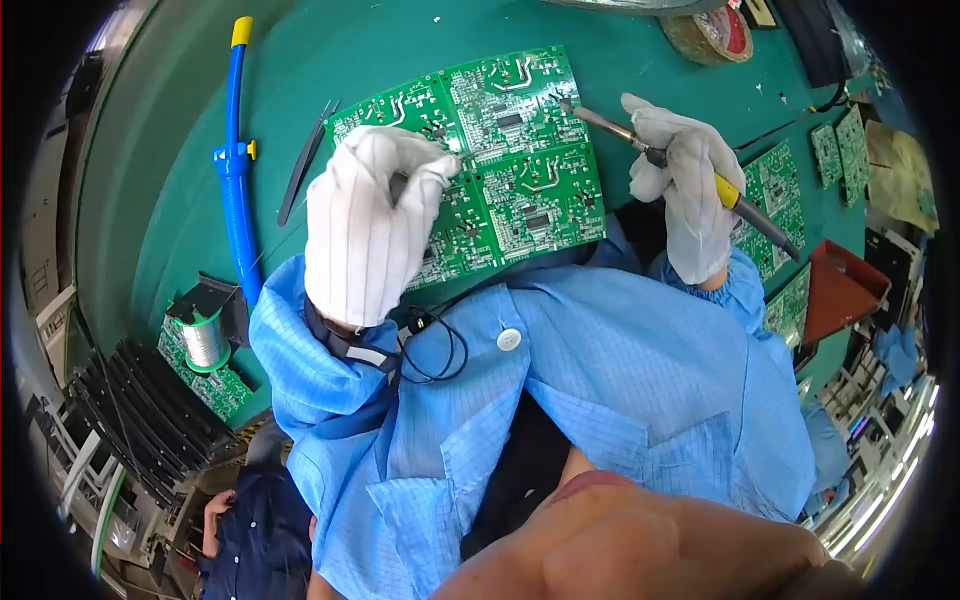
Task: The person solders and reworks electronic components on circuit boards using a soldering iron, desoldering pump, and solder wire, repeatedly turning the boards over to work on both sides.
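A panel of green circuit boards [540,190] lies on the green mat in front of my body. My left hand [375,215], in a white striped glove, rests over the panel's left part. Its thumb and fingertips are pinched together close to the board; whatever they hold is too small to make out. In my gloved right hand [690,180] is a soldering iron [725,190] with a yellow and dark handle, gripped like a pen. The iron's metal end points left, reaching the panel's upper right edge. Left of the panel lie dark tweezers [305,165].
A blue solder sucker [236,190] and a solder wire spool [205,343] are at the left. More circuit boards [775,200] and a dark red tray [840,290] lie at the right. Tape rolls [710,38] sit at the back. Another person [260,530] is at lower left.
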Available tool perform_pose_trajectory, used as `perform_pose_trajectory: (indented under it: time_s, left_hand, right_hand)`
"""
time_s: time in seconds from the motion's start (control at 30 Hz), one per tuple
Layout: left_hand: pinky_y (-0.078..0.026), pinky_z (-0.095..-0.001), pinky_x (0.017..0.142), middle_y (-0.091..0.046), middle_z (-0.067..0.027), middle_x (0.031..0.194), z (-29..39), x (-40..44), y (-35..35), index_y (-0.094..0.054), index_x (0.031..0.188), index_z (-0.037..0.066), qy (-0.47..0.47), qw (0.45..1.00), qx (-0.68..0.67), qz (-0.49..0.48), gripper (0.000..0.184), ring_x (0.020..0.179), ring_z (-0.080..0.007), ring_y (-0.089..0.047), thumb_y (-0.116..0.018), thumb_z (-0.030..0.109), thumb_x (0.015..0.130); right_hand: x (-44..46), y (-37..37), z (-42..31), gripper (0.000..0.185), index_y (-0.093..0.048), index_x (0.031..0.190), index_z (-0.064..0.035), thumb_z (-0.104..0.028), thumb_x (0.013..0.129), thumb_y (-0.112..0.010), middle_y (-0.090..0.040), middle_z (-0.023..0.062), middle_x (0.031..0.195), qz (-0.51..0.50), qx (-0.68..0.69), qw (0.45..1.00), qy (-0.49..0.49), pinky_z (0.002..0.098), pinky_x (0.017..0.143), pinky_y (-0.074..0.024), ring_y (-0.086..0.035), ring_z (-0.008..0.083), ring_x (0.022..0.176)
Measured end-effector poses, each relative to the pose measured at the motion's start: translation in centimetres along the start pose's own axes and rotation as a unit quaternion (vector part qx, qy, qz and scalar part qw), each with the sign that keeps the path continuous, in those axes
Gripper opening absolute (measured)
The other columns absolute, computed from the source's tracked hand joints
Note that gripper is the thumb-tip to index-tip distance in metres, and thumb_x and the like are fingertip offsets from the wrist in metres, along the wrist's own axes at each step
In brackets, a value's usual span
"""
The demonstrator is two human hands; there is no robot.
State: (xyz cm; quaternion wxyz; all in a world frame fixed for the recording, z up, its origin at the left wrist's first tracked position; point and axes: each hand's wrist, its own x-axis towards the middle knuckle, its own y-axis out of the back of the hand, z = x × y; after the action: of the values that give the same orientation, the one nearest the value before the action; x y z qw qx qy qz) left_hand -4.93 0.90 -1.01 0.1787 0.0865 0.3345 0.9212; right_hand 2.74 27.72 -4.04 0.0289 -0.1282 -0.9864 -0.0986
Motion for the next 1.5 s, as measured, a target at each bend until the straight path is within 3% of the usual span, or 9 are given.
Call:
perform_pose_trajectory:
  time_s: [0.03,0.1,0.23,0.6,0.87,1.03,1.27,1.33,1.5]
  left_hand:
    - [-0.055,-0.0399,0.073,-0.072,-0.0125,0.095,0.0,-0.2,-0.2,-0.068,0.092,0.003,0.000,1.000,0.000,0.000,0.010,0.081,-0.0307,-0.068,-0.076,0.003,0.086]
    - [-0.055,-0.0393,0.073,-0.071,-0.0115,0.094,0.3,-0.5,-0.6,-0.068,0.092,0.004,-0.071,0.997,-0.021,-0.029,0.011,0.083,-0.0301,-0.068,-0.076,0.003,0.084]
    - [-0.055,-0.0405,0.076,-0.070,-0.0101,0.098,0.8,-0.1,-1.9,-0.066,0.092,0.005,-0.140,0.988,0.011,-0.059,0.012,0.089,-0.0302,-0.068,-0.075,0.003,0.084]
    - [-0.056,-0.0413,0.077,-0.074,-0.0117,0.110,-0.4,1.8,-4.1,-0.064,0.091,0.004,-0.066,0.998,0.013,0.002,0.012,0.089,-0.0318,-0.070,-0.075,0.005,0.087]
    - [-0.056,-0.0388,0.074,-0.075,-0.0121,0.113,-0.3,1.8,-4.1,-0.065,0.092,0.003,-0.074,0.997,0.015,0.010,0.011,0.086,-0.0295,-0.071,-0.074,0.003,0.088]
    - [-0.056,-0.0401,0.080,-0.075,-0.0121,0.112,-0.1,1.8,-4.0,-0.065,0.091,0.003,-0.043,0.999,0.015,0.002,0.010,0.090,-0.0302,-0.071,-0.074,0.004,0.088]
    - [-0.056,-0.0400,0.080,-0.075,-0.0122,0.113,-0.4,1.9,-4.1,-0.066,0.092,0.003,-0.050,0.998,0.029,-0.001,0.008,0.090,-0.0300,-0.071,-0.073,0.004,0.088]
    - [-0.057,-0.0369,0.078,-0.075,-0.0109,0.116,-0.1,2.0,-3.8,-0.068,0.094,0.003,-0.043,0.999,0.025,-0.008,0.005,0.090,-0.0258,-0.072,-0.071,0.005,0.090]
    - [-0.057,-0.0367,0.077,-0.075,-0.0127,0.112,1.3,2.3,-2.1,-0.068,0.093,0.001,0.005,0.998,0.002,-0.062,0.008,0.085,-0.0262,-0.072,-0.072,0.008,0.091]
  right_hand:
    - [0.0,0.0,-0.1,0.033,-0.070,0.110,0.0017,-0.021,0.109,-0.046,-0.071,0.0199,0.124,0.000,0.000,1.000,0.000,0.0225,0.062,-0.0455,-0.053,0.0064,0.065]
    - [0.0,0.2,-0.4,0.031,-0.069,0.113,0.0076,-0.018,0.105,-0.054,-0.073,0.0159,0.114,0.011,0.061,0.996,-0.067,0.0287,0.086,-0.0554,-0.070,0.0171,0.097]
    - [0.0,0.2,-0.6,0.032,-0.070,0.116,0.0064,-0.019,0.105,-0.053,-0.073,0.0143,0.114,0.028,0.063,0.997,-0.040,0.0264,0.084,-0.0549,-0.069,0.0143,0.093]
    - [0.3,0.5,-0.4,0.031,-0.067,0.119,0.0049,-0.021,0.108,-0.054,-0.072,0.0106,0.112,0.043,0.047,0.997,-0.053,0.0258,0.078,-0.0551,-0.062,0.0072,0.073]
    - [1.0,0.2,0.0,0.035,-0.065,0.123,0.0048,-0.026,0.109,-0.053,-0.071,0.0109,0.109,0.090,0.011,0.996,-0.015,0.0292,0.086,-0.0555,-0.064,0.0098,0.074]
    - [1.3,0.5,-0.1,0.037,-0.064,0.123,0.0046,-0.027,0.109,-0.052,-0.071,0.0108,0.105,0.113,0.005,0.993,-0.019,0.0298,0.087,-0.0544,-0.065,0.0107,0.075]
    - [1.1,1.1,0.0,0.036,-0.065,0.122,0.0053,-0.026,0.108,-0.054,-0.071,0.0104,0.102,0.085,0.011,0.996,-0.002,0.0300,0.086,-0.0552,-0.065,0.0105,0.076]
    - [1.0,1.0,-0.3,0.035,-0.065,0.121,0.0056,-0.025,0.108,-0.054,-0.071,0.0105,0.103,0.081,0.033,0.996,-0.017,0.0298,0.086,-0.0554,-0.065,0.0103,0.076]
    - [0.9,1.0,-0.4,0.034,-0.065,0.121,0.0062,-0.023,0.108,-0.056,-0.072,0.0106,0.112,0.045,0.029,0.999,0.004,0.0284,0.085,-0.0561,-0.065,0.0095,0.075]
